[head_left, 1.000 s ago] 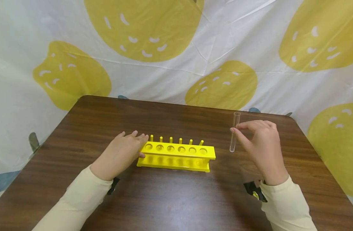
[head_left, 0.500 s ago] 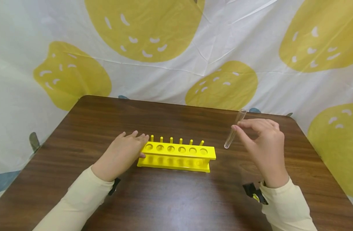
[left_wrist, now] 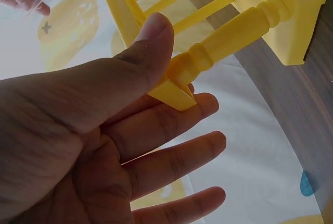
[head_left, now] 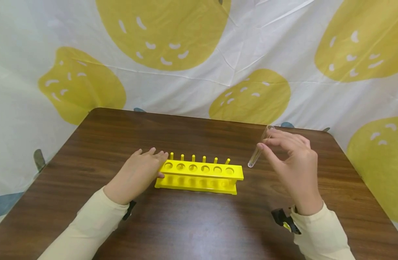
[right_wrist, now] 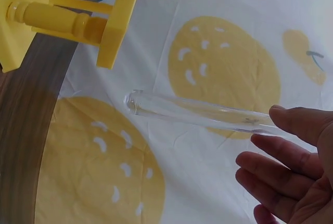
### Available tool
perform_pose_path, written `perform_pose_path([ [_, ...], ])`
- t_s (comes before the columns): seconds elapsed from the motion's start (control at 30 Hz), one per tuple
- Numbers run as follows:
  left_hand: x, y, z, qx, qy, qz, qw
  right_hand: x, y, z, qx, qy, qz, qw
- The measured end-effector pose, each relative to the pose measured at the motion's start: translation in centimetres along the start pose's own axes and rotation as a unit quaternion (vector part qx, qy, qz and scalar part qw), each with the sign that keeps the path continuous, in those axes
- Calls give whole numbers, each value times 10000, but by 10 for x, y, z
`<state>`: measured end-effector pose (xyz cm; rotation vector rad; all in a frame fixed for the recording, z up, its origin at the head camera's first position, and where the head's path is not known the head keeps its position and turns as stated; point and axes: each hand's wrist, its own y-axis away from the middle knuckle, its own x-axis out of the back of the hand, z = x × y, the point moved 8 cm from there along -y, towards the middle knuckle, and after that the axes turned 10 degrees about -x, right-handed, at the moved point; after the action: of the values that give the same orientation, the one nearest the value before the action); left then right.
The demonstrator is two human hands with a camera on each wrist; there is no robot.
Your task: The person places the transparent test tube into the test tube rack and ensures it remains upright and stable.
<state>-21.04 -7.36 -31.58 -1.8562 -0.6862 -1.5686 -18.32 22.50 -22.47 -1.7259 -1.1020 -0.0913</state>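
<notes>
A yellow test tube rack (head_left: 200, 172) stands upright on the table, with a row of round holes on top and several pegs along its back. Its left end is pinched between the thumb and fingers of my left hand (head_left: 133, 177); the other fingers of that hand are spread, as the left wrist view shows around the rack's end post (left_wrist: 237, 31). Right of the rack, my right hand (head_left: 293, 159) pinches a clear test tube (head_left: 255, 156) near its upper end. The tube is tilted, its rounded bottom (right_wrist: 132, 102) pointing down toward the rack but apart from it.
Under everything is a dark wooden table (head_left: 199, 220) with rounded far corners. Behind it hangs a white cloth (head_left: 172, 90) printed with yellow fruit. Each wrist wears a small black camera mount (head_left: 285, 221).
The test tube has gone from nearly upright to tilted, its bottom swinging left toward the rack. My right hand shifts slightly in place. My left hand and the rack stay put.
</notes>
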Motion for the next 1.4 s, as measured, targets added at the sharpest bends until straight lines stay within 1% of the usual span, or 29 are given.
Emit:
perform_pose_path([
  [0.13,0,0,0,15,-10,-26,10000,-1,1,-6,46,-153,-34,9999],
  [0.37,-1,0,0,30,-21,-31,10000,-7,5,-13,82,-338,-268,9990],
  [0.7,-1,-1,0,29,109,-64,9999,-11,8,-17,136,-825,-264,9961],
  [0.97,-2,-1,0,55,139,-40,9999,-14,9,-18,99,-908,-338,9952],
  [1.4,0,0,0,29,85,39,10000,-25,14,-18,159,-751,-475,9959],
])
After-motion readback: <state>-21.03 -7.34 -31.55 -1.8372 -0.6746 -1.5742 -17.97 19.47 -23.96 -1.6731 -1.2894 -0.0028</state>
